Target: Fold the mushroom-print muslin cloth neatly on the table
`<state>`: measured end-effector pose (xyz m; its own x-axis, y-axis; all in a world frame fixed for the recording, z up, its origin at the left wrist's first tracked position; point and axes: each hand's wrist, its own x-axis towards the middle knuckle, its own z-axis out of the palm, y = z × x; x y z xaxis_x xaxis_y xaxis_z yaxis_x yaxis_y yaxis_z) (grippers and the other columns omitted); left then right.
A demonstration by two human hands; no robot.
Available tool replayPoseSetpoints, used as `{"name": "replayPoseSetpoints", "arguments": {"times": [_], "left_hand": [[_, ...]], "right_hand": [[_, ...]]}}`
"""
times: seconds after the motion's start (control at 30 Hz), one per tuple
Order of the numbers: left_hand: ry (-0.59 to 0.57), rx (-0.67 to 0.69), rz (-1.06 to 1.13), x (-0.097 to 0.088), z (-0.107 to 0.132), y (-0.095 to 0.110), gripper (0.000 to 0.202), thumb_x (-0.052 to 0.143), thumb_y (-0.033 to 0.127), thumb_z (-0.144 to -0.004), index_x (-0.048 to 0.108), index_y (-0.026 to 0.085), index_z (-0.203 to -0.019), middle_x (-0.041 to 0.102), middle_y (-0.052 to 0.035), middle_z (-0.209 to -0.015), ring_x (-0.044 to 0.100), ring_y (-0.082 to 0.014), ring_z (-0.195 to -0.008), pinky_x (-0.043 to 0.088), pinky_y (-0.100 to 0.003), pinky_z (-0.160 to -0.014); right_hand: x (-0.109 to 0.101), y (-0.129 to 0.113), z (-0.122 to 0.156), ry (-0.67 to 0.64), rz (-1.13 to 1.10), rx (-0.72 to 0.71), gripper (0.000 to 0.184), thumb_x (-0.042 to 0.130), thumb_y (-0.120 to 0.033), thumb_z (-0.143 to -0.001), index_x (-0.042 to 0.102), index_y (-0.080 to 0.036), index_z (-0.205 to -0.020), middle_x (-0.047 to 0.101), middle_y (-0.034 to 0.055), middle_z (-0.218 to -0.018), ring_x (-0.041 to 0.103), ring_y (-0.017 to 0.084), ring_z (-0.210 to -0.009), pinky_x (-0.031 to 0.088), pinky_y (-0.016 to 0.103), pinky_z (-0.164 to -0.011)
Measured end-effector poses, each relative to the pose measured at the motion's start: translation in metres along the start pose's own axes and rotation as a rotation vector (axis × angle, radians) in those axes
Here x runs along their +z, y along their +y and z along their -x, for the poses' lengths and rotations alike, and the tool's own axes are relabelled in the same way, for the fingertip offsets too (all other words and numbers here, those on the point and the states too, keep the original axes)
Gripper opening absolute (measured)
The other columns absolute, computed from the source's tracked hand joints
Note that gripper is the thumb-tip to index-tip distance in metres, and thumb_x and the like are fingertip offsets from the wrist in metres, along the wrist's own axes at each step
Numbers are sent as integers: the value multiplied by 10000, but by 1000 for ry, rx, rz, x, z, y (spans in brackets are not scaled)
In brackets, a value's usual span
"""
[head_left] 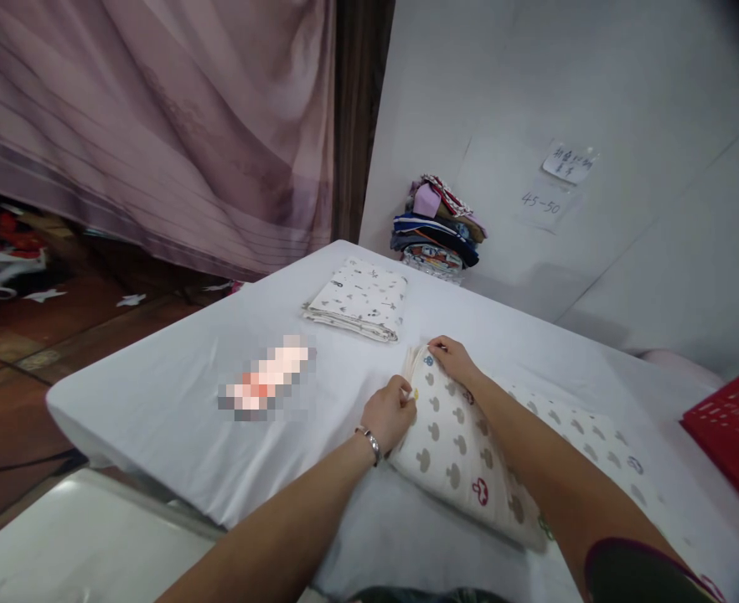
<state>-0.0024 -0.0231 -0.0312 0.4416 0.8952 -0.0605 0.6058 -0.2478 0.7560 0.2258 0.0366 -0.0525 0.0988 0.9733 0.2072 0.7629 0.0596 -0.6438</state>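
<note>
A white cloth printed with grey mushroom shapes [454,440] lies partly folded in front of me, its right part spread across the table. My left hand [390,414], with a metal band at the wrist, pinches the cloth's left edge. Farther up, my right hand [454,358] grips the far corner, fingers closed on the layered fabric. Beyond the hands sits a second folded cloth [363,297], white with small dark prints, touched by neither hand. A pixelated patch hides a flat item [267,378] to the left, so its kind cannot be made out.
The table [156,385] has a white cover. At its back, a stack of folded clothes [436,222] stands against the wall. A red basket [734,410] is at the right edge, a white seat [86,536] at lower left. A pink curtain [174,126] hangs behind.
</note>
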Motion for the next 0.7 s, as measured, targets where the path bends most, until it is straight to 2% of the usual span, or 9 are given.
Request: {"name": "replayPoseSetpoints", "arguments": {"times": [0.13, 0.23, 0.33, 0.43, 0.57, 0.7], "left_hand": [[-18, -31, -27, 1, -1, -1, 188, 485, 198, -769, 507, 229, -954, 648, 24, -765, 589, -133, -720, 362, -229, -603], [-28, -46, -86, 1, -1, -1, 174, 484, 213, -776, 523, 229, -945, 656, 12, -792, 595, -141, -725, 358, -234, -594], [-36, -49, -117, 0, -1, 1, 158, 483, 212, -781, 523, 233, -932, 657, 14, -779, 599, -144, -722, 361, -238, -592], [-33, -46, -106, -1, 0, 2, 131, 491, 233, -790, 514, 232, -919, 652, 19, -751, 597, -143, -708, 362, -238, -591], [-17, -29, -37, -5, 1, 0, 172, 458, 367, -834, 513, 226, -917, 637, 19, -706, 588, -145, -677, 360, -240, -577], [-65, -103, 110, -9, 7, -4, 247, 399, 421, -856, 530, 217, -899, 626, 20, -684, 568, -125, -591, 372, -234, -542]], "right_hand": [[0, 0, -4, -43, 5, -33, 177, 487, -317, -766, 621, -202, -770, 633, 1, -756, 558, 153, -721, 434, 282, -713], [2, 3, -7, -44, 16, -57, 169, 503, -311, -767, 638, -208, -771, 635, 16, -798, 559, 167, -786, 425, 303, -770], [3, 5, -8, -42, 51, -87, 191, 498, -314, -792, 661, -217, -811, 642, 36, -870, 558, 181, -863, 412, 324, -837], [-1, 1, -4, -38, 158, -86, 247, 499, -318, -807, 668, -210, -951, 644, 73, -1006, 549, 215, -974, 389, 367, -911], [-10, -15, 20, 37, 209, -76, 396, 472, -336, -833, 564, -210, -1198, 554, 86, -1238, 465, 234, -1167, 320, 398, -1011], [-9, -28, 55, -47, 231, -106, 464, 394, -401, -881, 463, -221, -1303, 422, 74, -1382, 326, 240, -1297, 228, 438, -1064]]}}
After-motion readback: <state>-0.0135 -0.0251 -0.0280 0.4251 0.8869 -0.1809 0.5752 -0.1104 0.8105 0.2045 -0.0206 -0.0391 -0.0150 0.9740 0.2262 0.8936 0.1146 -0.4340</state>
